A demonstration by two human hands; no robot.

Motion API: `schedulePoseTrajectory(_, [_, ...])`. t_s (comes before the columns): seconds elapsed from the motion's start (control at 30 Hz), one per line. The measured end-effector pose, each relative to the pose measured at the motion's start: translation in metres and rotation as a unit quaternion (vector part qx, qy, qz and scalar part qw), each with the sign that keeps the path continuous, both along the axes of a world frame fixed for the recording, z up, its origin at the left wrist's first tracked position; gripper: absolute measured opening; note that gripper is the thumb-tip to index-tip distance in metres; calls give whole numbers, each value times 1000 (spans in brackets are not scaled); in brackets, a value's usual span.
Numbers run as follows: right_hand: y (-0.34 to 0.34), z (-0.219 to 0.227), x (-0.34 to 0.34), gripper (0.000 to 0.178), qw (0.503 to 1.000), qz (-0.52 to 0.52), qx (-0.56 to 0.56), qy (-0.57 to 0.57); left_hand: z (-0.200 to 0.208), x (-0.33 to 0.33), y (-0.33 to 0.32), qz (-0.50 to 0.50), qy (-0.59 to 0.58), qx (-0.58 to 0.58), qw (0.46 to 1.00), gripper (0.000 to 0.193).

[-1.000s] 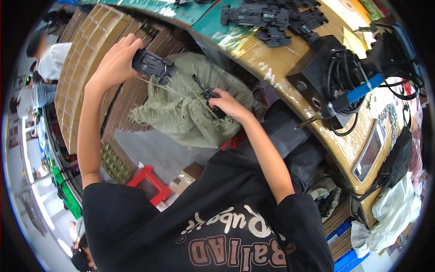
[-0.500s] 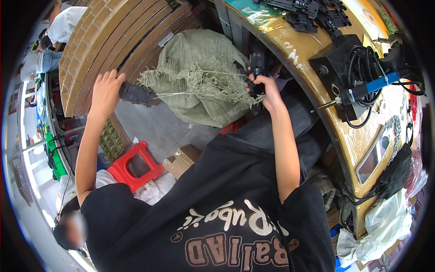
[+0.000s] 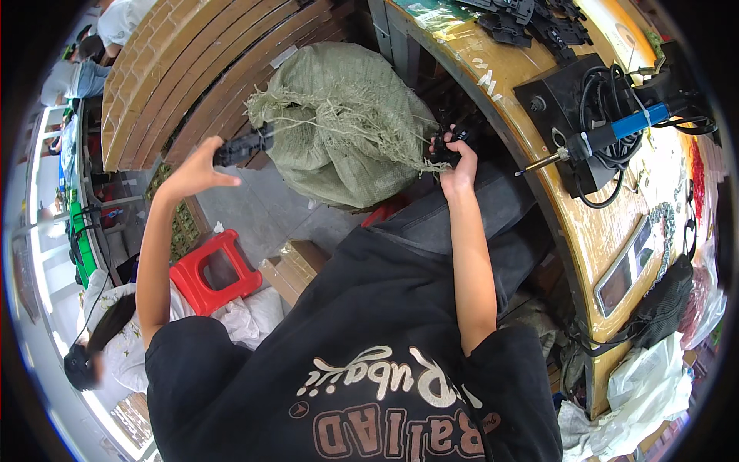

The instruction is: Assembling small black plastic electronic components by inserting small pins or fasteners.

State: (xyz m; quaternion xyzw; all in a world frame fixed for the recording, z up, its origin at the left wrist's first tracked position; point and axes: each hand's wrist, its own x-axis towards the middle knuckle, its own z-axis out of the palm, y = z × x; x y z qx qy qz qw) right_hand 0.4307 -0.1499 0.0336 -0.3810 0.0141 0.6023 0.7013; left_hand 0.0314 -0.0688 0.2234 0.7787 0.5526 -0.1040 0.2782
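Observation:
A dark, blocky plastic part [image 3: 242,146] is beside the left rim of a green woven sack [image 3: 346,115]. My left hand [image 3: 196,171] is at that part's near end, thumb spread wide from the fingers; whether the fingertips touch it I cannot make out. My right hand [image 3: 459,169] has its fingers closed around a small black plastic part [image 3: 442,151] at the sack's right side. The sack's frayed mouth is gathered on top, with loose strands hanging toward my right hand. What lies inside the sack is hidden.
To the right, a wooden workbench [image 3: 573,246] bears a soldering iron [image 3: 593,141], a black box [image 3: 566,100], a phone [image 3: 623,266] and several black parts [image 3: 531,23]. Stacked brown boards [image 3: 185,77] rise at the left. A red stool [image 3: 215,269], a carton [image 3: 295,266] and a person [image 3: 115,331] are nearby.
My left hand has moved lower and a little right, its thumb now spread. The right hand has lowered slightly, the black part in it now turned differently. The view has shifted a little.

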Motion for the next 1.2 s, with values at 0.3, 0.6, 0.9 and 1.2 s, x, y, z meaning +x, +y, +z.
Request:
schedulePoseTrajectory(0.3, [-15, 1, 5, 29, 997, 7, -35, -75, -36, 18, -49, 164, -129, -205, 956, 75])
schedulePoseTrajectory(0.6, [-15, -6, 5, 26, 996, -18, -7, -84, -50, 20, -76, -166, 450, 63, 875, 61])
schedulePoseTrajectory(0.9, [-28, 14, 7, 32, 993, -73, 10, -92, 31, 124, -37, 98, -124, 141, 977, 49])
schedulePoseTrajectory(1.2, [-32, -18, 38, 21, 968, -231, 78, -54, 68, 300, 140, -80, -339, 105, 932, 62])
